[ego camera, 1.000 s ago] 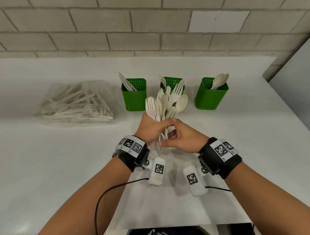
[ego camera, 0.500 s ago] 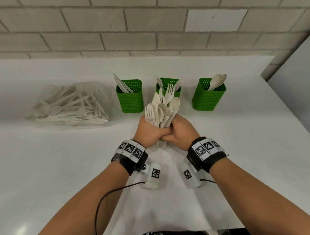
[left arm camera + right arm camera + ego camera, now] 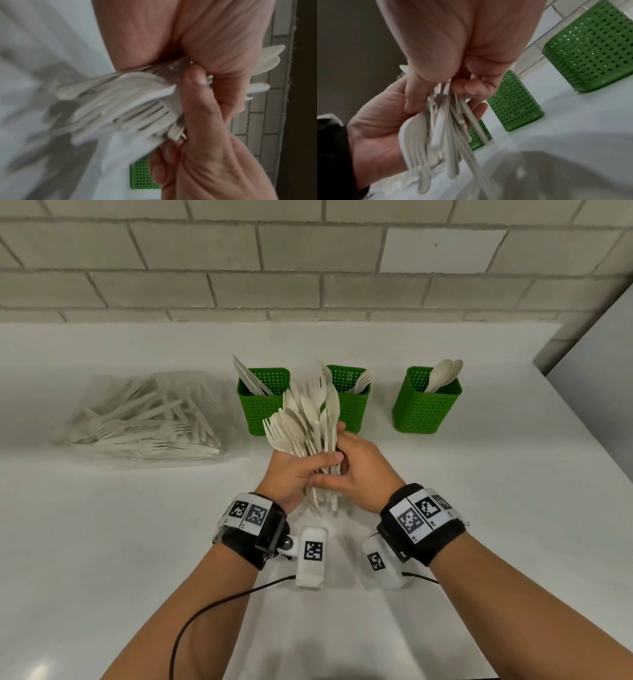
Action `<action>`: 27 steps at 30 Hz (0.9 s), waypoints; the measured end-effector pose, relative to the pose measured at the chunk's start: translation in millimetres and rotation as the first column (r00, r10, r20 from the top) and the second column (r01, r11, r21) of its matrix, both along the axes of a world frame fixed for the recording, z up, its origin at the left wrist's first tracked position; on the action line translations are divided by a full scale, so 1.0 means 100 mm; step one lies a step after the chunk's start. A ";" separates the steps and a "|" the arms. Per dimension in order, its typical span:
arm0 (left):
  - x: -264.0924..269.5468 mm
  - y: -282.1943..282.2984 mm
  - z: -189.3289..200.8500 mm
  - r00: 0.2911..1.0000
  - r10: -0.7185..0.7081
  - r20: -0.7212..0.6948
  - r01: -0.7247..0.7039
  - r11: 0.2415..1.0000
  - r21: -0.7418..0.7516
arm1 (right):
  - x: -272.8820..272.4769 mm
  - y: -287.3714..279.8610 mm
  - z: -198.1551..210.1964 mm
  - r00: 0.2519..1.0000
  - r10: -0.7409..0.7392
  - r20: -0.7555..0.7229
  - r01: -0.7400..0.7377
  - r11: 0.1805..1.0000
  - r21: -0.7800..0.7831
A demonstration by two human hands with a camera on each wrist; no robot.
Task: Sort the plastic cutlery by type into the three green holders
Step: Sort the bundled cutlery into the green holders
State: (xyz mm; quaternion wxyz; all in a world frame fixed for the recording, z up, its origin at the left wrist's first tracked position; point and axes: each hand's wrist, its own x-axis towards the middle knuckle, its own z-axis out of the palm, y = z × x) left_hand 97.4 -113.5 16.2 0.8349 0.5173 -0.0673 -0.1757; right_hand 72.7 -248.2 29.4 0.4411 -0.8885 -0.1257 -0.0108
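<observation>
Both hands hold a bundle of cream plastic cutlery point(image 3: 308, 419) upright in front of the holders, heads up, forks and spoons mixed. My left hand point(image 3: 301, 470) wraps the handles from the left and my right hand point(image 3: 352, 463) grips them from the right, thumb across. The left green holder point(image 3: 265, 405) has knives, the middle holder point(image 3: 354, 409) forks, the right holder point(image 3: 426, 405) spoons. The left wrist view shows the bundle point(image 3: 120, 101) blurred. The right wrist view shows the handles point(image 3: 440, 135) hanging below the fingers, with a green holder point(image 3: 590, 47) beyond.
A clear plastic bag point(image 3: 144, 419) full of more cutlery lies on the white table point(image 3: 496, 508) to the left of the holders. A brick wall runs along the back, and a grey panel point(image 3: 599, 378) borders the table on the right.
My right hand has gone from touching the handles with its fingertips to gripping the bundle. The cutlery heads have bunched closer together and now lean slightly left.
</observation>
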 end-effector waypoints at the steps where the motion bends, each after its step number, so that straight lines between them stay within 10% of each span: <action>1: 0.00 0.01 0.00 1.000 -0.020 -0.020 0.019 0.999 -0.032 | 0.01 -0.01 0.02 1.000 -0.002 -0.017 0.002 1.000 0.017; 16: 0.00 0.17 0.04 0.988 -0.028 -0.154 0.010 0.993 -0.119 | 0.00 -0.19 0.20 0.935 0.036 -0.352 0.141 0.875 0.462; 21: 0.02 0.17 0.00 0.987 0.054 -0.153 -0.065 0.995 -0.071 | -0.01 -0.11 0.24 0.905 -0.125 -0.406 0.323 0.824 0.466; 27: 0.00 0.14 0.06 0.995 0.060 -0.079 -0.065 0.996 -0.057 | -0.04 -0.07 0.17 0.969 -0.053 -0.240 0.130 0.938 0.320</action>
